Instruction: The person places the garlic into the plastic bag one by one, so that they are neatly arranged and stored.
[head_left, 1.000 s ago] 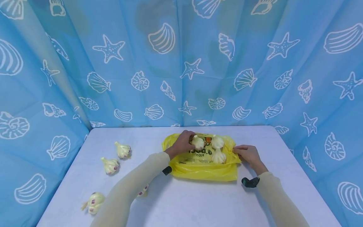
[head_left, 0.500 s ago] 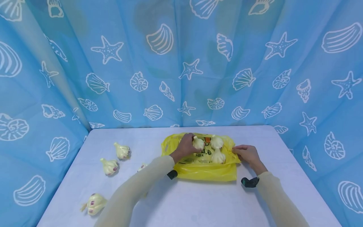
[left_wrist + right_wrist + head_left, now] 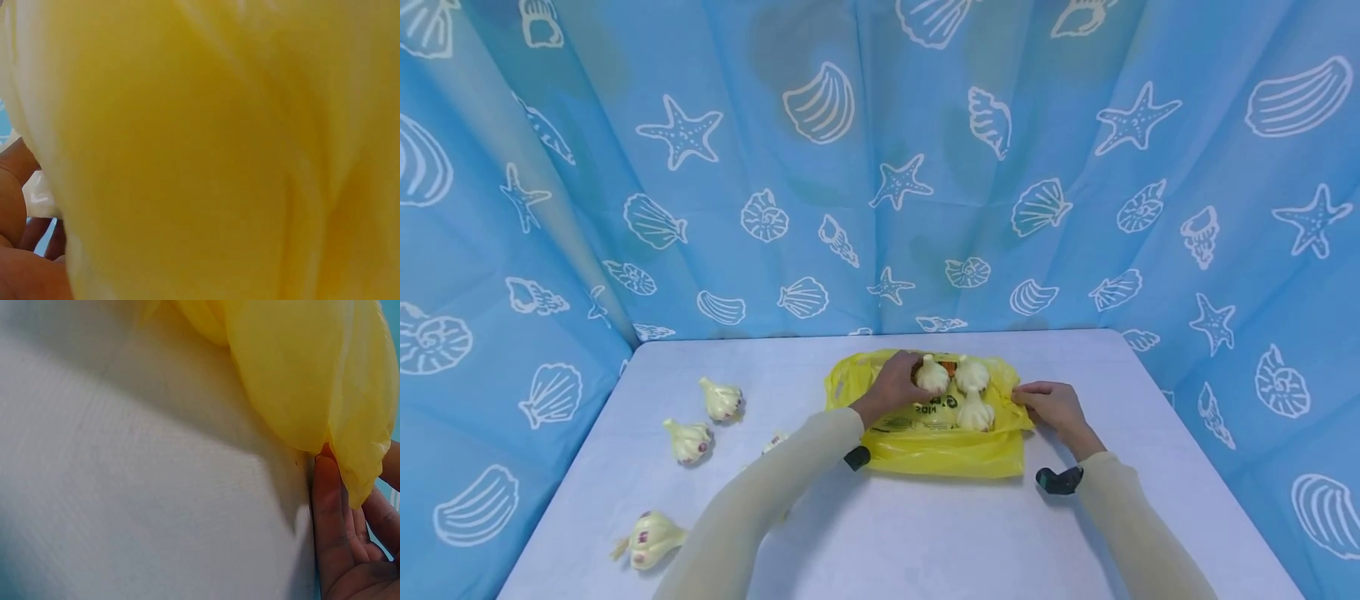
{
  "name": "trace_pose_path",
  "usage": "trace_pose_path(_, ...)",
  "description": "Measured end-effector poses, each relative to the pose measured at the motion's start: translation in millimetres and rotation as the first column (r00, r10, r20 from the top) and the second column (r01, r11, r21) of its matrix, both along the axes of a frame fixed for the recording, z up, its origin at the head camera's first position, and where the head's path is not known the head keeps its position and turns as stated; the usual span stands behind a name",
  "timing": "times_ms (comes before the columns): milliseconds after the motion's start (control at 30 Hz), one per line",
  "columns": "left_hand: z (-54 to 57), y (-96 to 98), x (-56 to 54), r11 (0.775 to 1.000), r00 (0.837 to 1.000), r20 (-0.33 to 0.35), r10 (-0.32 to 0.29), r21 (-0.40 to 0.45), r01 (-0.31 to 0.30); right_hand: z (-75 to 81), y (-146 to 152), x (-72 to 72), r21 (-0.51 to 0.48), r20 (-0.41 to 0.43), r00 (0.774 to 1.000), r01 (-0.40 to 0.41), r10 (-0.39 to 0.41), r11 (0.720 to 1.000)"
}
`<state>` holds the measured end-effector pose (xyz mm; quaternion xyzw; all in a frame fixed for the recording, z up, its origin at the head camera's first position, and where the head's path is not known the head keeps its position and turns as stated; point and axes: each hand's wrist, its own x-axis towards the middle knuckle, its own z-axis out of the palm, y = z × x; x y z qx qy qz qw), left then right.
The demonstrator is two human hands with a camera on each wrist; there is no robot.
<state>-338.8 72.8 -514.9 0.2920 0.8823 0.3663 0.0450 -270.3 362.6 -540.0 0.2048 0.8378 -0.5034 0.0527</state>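
Observation:
A yellow plastic bag [image 3: 917, 454] with dark print lies spread near the back of the table. Over its middle, my left hand [image 3: 891, 390] holds a white garlic bulb [image 3: 933, 377], thumb on the near side and fingers behind. Two more bulbs, an upper garlic bulb [image 3: 973, 374] and a lower garlic bulb [image 3: 976, 412], rest on the bag just to the right. My right hand [image 3: 1056, 408] pinches the bag's right edge, its gathered corner showing in the right wrist view between thumb and fingers [image 3: 329, 506]. Yellow plastic [image 3: 187, 156] fills most of the left wrist view, hiding much of that hand.
On the left of the white table [image 3: 955, 542] lie a back garlic bulb [image 3: 723, 401], a middle garlic bulb [image 3: 689, 441] and a front garlic bulb [image 3: 652, 540]. Another bulb [image 3: 774, 441] peeks out behind the left sleeve. A blue shell-print curtain [image 3: 850, 192] surrounds the table.
My left hand has moved slightly right with its garlic bulb, closer to the other two on the bag. The right hand keeps its pinch on the bag's edge.

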Motion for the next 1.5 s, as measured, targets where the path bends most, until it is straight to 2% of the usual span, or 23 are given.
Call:
trace_pose_path(167, 3.4, 4.5, -1.3, 0.999, 0.999, -0.047, -0.012, -0.030, 0.010, -0.5, -1.6, 1.5, -0.002, 0.004, 1.000, 0.007, -0.007, 1.000)
trace_pose_path(433, 8.3, 8.8, 0.7, 0.999, 0.999, -0.029, -0.040, -0.032, 0.039, -4.2, -0.3, 0.7, 0.000, -0.011, 1.000, -0.009, 0.009, 1.000)
trace_pose_path(733, 4.1, 10.4, -0.6, 0.996, 0.996, -0.047, -0.076, -0.052, 0.074, -4.2, 0.0, 0.3, 0.001, -0.023, 1.000, -0.018, 0.018, 1.000)
trace_pose_path(1100, 0.1, 12.2, -2.7, 0.997, 0.997, -0.026, -0.075, -0.027, 0.074, -4.3, 0.7, -0.8, -0.009, -0.016, 1.000, -0.005, 0.005, 1.000)
trace_pose_path(1200, -1.5, 11.5, -2.9, 0.998, 0.998, 0.006, -0.065, 0.004, 0.065, -3.4, 0.0, -0.6, -0.008, -0.009, 1.000, 0.003, -0.003, 1.000)
trace_pose_path(1367, -1.6, 10.9, -2.0, 0.995, 0.993, 0.095, -0.063, 0.087, 0.055, -0.9, -0.3, 0.1, 0.001, -0.005, 1.000, 0.010, -0.010, 1.000)
trace_pose_path(1500, -0.7, 11.2, -2.4, 0.994, 0.992, 0.113, -0.064, 0.090, 0.054, 0.7, 0.8, 0.6, 0.008, -0.007, 1.000, 0.004, -0.004, 1.000)
